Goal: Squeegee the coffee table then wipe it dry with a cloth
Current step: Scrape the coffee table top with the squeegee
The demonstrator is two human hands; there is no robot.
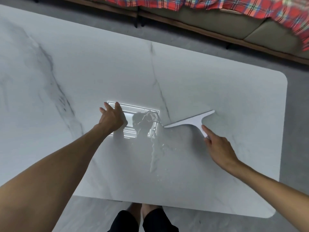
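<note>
A white marble-patterned coffee table (217, 77) fills the view. A white T-shaped squeegee (192, 120) lies on it right of centre, blade running from lower left to upper right. My right hand (219, 148) holds the squeegee's short handle by the fingertips, index finger along it. My left hand (112, 117) rests flat on the tabletop left of centre, fingers spread, holding nothing. A streak of water (155, 151) runs down the table from the blade's left end toward the near edge. No cloth is in view.
A ceiling light's bright reflection (142, 121) shows on the wet surface between my hands. Beyond the far table edge stands a sofa (217, 25) with a red plaid blanket (167, 2). My legs and feet (143, 216) are at the near edge, on grey floor.
</note>
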